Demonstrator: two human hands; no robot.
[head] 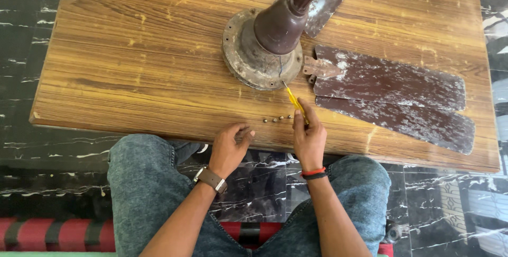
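Your left hand rests at the near table edge, fingers loosely curled and holding nothing, just left of the small screws. Your right hand is clamped on the yellow screwdriver. Its long axis runs far-left from your fingers, with the tip at the near rim of the fan motor. The loose blades lie to the right.

Acid-washed jeans — brown wristwatch, red-black wristbands
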